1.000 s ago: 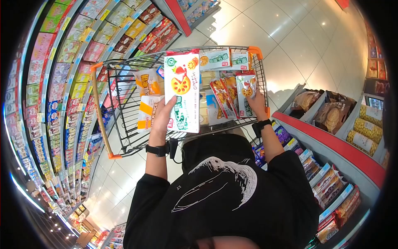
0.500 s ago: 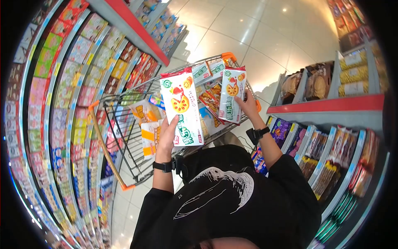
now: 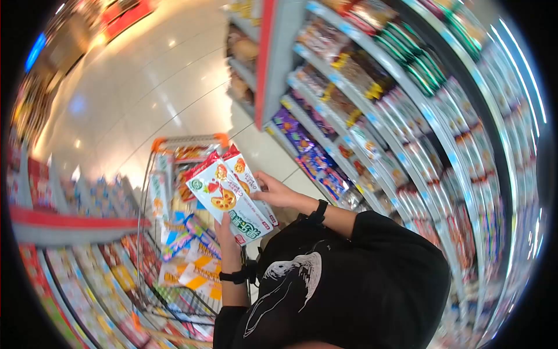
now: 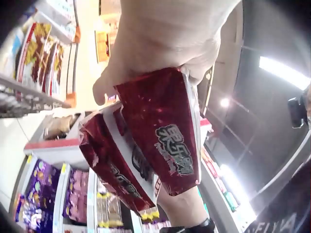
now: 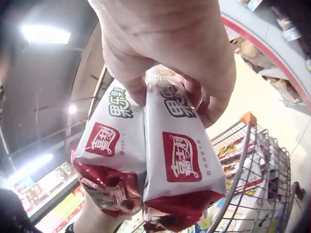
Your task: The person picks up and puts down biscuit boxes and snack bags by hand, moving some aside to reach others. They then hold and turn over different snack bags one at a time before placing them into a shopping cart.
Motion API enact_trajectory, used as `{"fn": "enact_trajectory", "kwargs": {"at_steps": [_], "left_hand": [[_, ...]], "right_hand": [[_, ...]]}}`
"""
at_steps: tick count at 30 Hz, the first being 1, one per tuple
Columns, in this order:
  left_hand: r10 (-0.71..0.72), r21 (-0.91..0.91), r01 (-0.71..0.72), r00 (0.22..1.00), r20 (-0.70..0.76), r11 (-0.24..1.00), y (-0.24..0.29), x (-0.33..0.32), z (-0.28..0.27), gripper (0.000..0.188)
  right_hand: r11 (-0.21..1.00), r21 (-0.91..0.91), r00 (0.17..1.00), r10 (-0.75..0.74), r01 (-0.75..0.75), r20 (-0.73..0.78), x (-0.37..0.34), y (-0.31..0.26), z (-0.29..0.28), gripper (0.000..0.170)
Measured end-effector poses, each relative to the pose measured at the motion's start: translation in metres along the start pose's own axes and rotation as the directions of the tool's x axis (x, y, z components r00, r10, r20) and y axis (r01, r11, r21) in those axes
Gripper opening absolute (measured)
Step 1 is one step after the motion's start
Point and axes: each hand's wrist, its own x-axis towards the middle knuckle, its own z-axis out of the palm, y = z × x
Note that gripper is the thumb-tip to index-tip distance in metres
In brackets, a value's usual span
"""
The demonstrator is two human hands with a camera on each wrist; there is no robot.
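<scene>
My left hand (image 3: 228, 232) grips a white biscuit packet (image 3: 224, 200) by its lower edge. Pictures of round biscuits and red fruit cover its front, and the ends are red. Just behind it, partly hidden, is a second biscuit packet (image 3: 239, 167) of similar design, which my right hand (image 3: 273, 191) holds from its right side. From the right wrist, the right packet (image 5: 180, 155) sits between thumb and fingers, side by side with the left packet (image 5: 114, 116). Red wrappers of the left packet (image 4: 165, 131) and right packet (image 4: 116, 160) show in the left wrist view.
Below the hands stands a wire shopping cart (image 3: 157, 143) with orange corners. It holds several snack bags, among them an orange-and-white bag (image 3: 200, 278) and a purple packet (image 3: 202, 235). Stocked shelves (image 3: 343, 87) run along the right, and another shelf (image 3: 75, 218) is at left.
The two packets, apart before, have come together and overlap. My right hand has lifted its packet from above the cart's contents towards the left one. The head view has turned to the right-hand shelves.
</scene>
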Motion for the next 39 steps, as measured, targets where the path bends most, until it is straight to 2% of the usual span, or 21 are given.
{"fn": "enact_trajectory", "kwargs": {"at_steps": [3, 6, 11, 13, 14, 16, 19, 20, 21, 22, 24, 26, 27, 28, 29, 30, 32, 33, 35, 37, 39], "left_hand": [[-0.142, 0.071, 0.136, 0.987, 0.081, 0.988, -0.037, -0.003, 0.026, 0.046], [-0.246, 0.218, 0.187, 0.926, 0.286, 0.958, -0.058, -0.006, 0.05, 0.047], [-0.442, 0.46, 0.213, 0.76, 0.477, 0.862, -0.088, -0.021, 0.1, 0.044], [-0.498, 0.52, 0.194, 0.675, 0.544, 0.832, -0.111, -0.025, 0.118, 0.043], [-0.522, 0.555, 0.169, 0.631, 0.574, 0.814, -0.124, -0.031, 0.127, 0.043], [-0.553, 0.601, 0.113, 0.553, 0.623, 0.791, -0.15, -0.051, 0.149, 0.042], [-0.644, 0.653, 0.166, 0.459, 0.612, 0.739, -0.188, -0.092, 0.184, 0.042], [-0.686, 0.687, 0.171, 0.405, 0.604, 0.706, -0.207, -0.101, 0.189, 0.046], [-0.689, 0.69, 0.171, 0.402, 0.603, 0.703, -0.221, -0.116, 0.197, 0.046], [-0.698, 0.705, 0.121, 0.328, 0.636, 0.699, -0.235, -0.133, 0.206, 0.05], [-0.687, 0.7, 0.013, 0.202, 0.698, 0.714, -0.262, -0.17, 0.227, 0.062], [-0.668, 0.684, -0.044, 0.176, 0.723, 0.728, -0.293, -0.204, 0.238, 0.064], [-0.645, 0.661, -0.094, 0.153, 0.749, 0.745, -0.306, -0.22, 0.241, 0.067], [-0.664, 0.672, -0.153, 0.108, 0.74, 0.724, -0.317, -0.233, 0.246, 0.069], [-0.665, 0.675, -0.161, 0.117, 0.738, 0.72, -0.33, -0.246, 0.251, 0.069], [-0.668, 0.675, -0.132, 0.097, 0.737, 0.726, -0.343, -0.259, 0.255, 0.069], [-0.721, 0.721, -0.031, 0.034, 0.692, 0.692, -0.356, -0.278, 0.267, 0.07], [-0.726, 0.727, -0.03, 0.047, 0.687, 0.686, -0.363, -0.283, 0.272, 0.07], [-0.783, 0.787, 0.009, -0.09, 0.616, 0.617, -0.377, -0.284, 0.283, 0.066], [-0.8, 0.803, -0.01, -0.101, 0.592, 0.596, -0.391, -0.274, 0.289, 0.063], [-0.804, 0.8, -0.101, -0.156, 0.574, 0.591, -0.405, -0.258, 0.294, 0.065]], "right_hand": [[1.0, 0.022, 0.991, -0.005, 0.008, -0.133, -0.05, -0.001, -0.035, 0.041], [0.997, 0.074, 0.973, -0.02, 0.038, -0.229, -0.096, 0.003, -0.059, 0.041], [0.994, 0.068, 0.925, -0.048, 0.08, -0.378, -0.185, 0.02, -0.097, 0.037], [0.941, 0.333, 0.863, 0.114, 0.065, -0.492, -0.222, 0.017, -0.104, 0.043], [0.972, 0.228, 0.865, 0.07, 0.052, -0.496, -0.243, 0.023, -0.11, 0.057], [0.962, 0.241, 0.81, 0.037, 0.13, -0.585, -0.281, 0.021, -0.112, 0.061], [0.928, 0.267, 0.733, -0.009, 0.259, -0.681, -0.342, 0.021, -0.117, 0.07], [0.944, 0.15, 0.677, -0.095, 0.294, -0.73, -0.362, 0.03, -0.12, 0.071], [0.948, 0.03, 0.618, -0.182, 0.316, -0.765, -0.382, 0.035, -0.122, 0.072], [0.957, 0.028, 0.561, -0.145, 0.288, -0.815, -0.403, 0.037, -0.123, 0.073], [0.953, 0.113, 0.529, -0.055, 0.281, -0.847, -0.443, 0.048, -0.128, 0.072], [0.873, 0.317, 0.426, 0.144, 0.371, -0.893, -0.477, 0.062, -0.132, 0.067], [0.865, 0.324, 0.427, 0.145, 0.383, -0.893, -0.494, 0.071, -0.132, 0.067], [0.855, 0.266, 0.361, 0.101, 0.444, -0.927, -0.512, 0.079, -0.134, 0.061], [0.843, 0.204, 0.295, 0.057, 0.498, -0.954, -0.529, 0.088, -0.138, 0.055], [0.839, 0.211, 0.305, 0.056, 0.502, -0.951, -0.545, 0.098, -0.142, 0.055], [0.733, 0.279, 0.241, 0.161, 0.62, -0.957, -0.574, 0.117, -0.149, 0.052], [0.728, 0.293, 0.252, 0.169, 0.62, -0.953, -0.586, 0.122, -0.152, 0.052], [0.534, 0.329, 0.234, 0.239, 0.779, -0.942, -0.605, 0.13, -0.163, 0.051], [0.489, 0.334, 0.228, 0.264, 0.806, -0.937, -0.613, 0.121, -0.175, 0.051], [0.425, 0.217, 0.101, 0.279, 0.879, -0.955, -0.612, 0.113, -0.191, 0.049]]}}
